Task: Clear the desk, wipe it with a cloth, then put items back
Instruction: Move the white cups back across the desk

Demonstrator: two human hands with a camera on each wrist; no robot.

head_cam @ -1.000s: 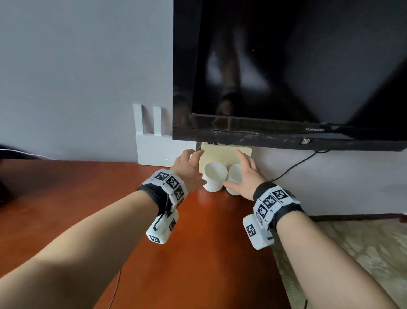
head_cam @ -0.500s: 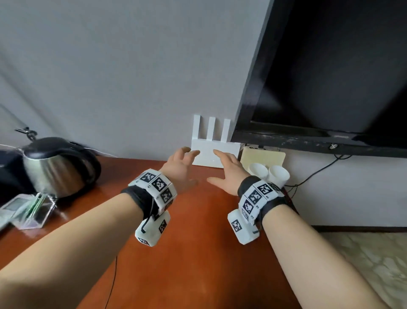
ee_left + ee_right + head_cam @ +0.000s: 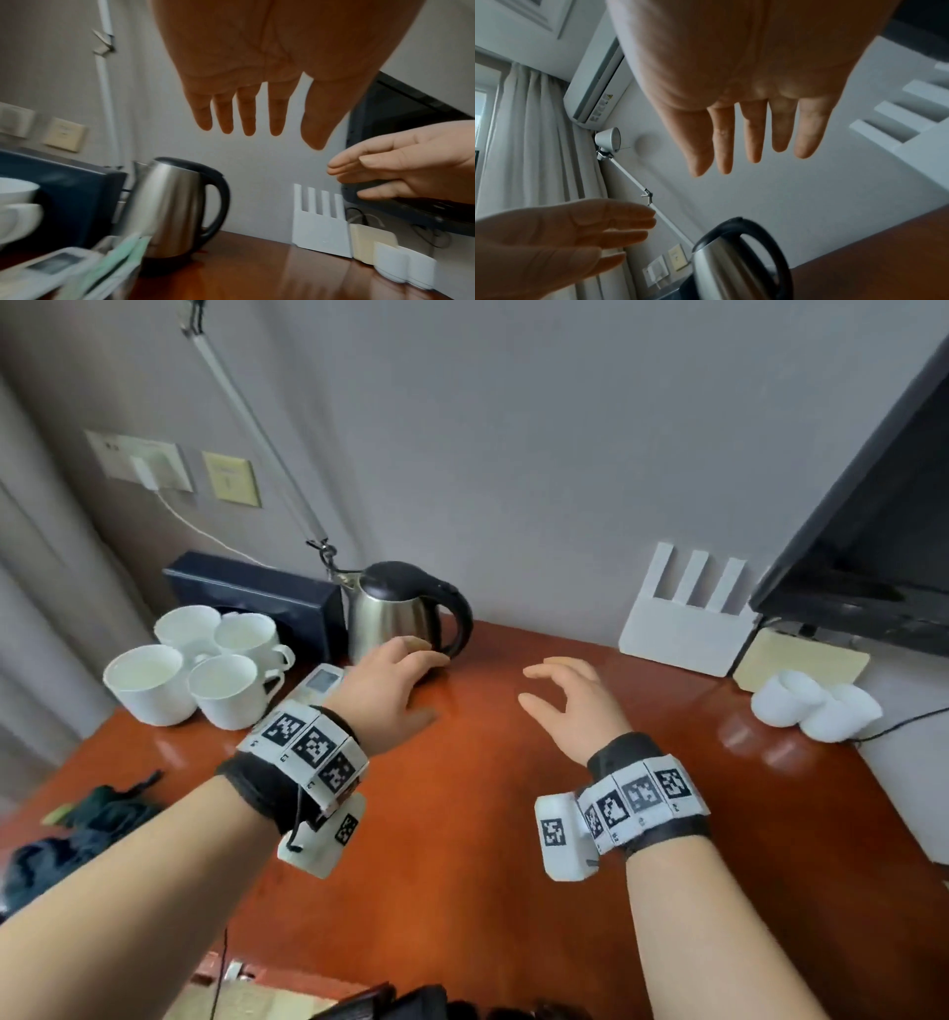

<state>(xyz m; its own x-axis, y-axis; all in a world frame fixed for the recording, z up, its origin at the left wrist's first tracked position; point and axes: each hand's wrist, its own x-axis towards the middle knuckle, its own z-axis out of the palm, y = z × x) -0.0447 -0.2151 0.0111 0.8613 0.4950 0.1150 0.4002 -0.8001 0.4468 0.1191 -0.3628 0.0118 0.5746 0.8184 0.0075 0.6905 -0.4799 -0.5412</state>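
Two hands hover empty above the desk [image 3: 462, 865], fingers extended and spread: left hand [image 3: 393, 693] just before the kettle [image 3: 398, 608], right hand [image 3: 570, 706] right of the kettle. Desk surface is glossy red-brown.

Head view: even, soft daylight, moderately bright, with no hard shadows. The glossy reddish-brown wooden counter [image 3: 462, 814] carries pale reflected highlights near the two white paper cups [image 3: 816, 706]. Wide-angle bending tilts the walls and the black television screen [image 3: 873, 546] at the edges.

Left wrist view: dimmer, with a warm cast. Motion blur smears the stainless steel kettle with black handle [image 3: 174, 205] and the lower-left corner.

Right wrist view: the palm is backlit and shaded; the grey curtain [image 3: 526, 142] glows near a window.
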